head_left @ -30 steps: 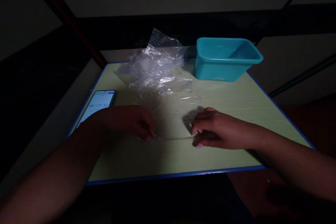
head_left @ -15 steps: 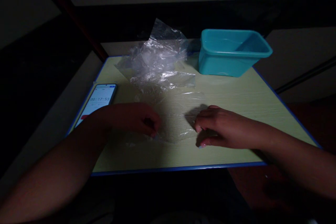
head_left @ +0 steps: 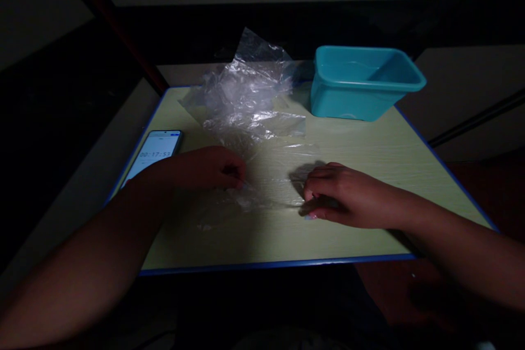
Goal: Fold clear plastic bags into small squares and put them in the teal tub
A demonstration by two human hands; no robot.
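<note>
A thin clear plastic bag lies on the table in front of me, its near edge drawn up and bunched toward the left. My left hand is closed in a pinch on that near edge. At the bag's right side rests my right hand, fingers curled down to the plastic and the thumb a small gap away from the index finger. Whether the right fingertips grip any plastic is hard to see in the dim light. Just beyond the hands sits a heap of crumpled clear plastic bags.
The light wooden table has a blue edge. A turquoise plastic bin stands at the back right corner. A phone showing a timer lies at the left edge, partly behind my left forearm.
My left hand has moved slightly away from me, pulling the bag's near edge up and bunching it. My right thumb has shifted a little toward the fingers.
</note>
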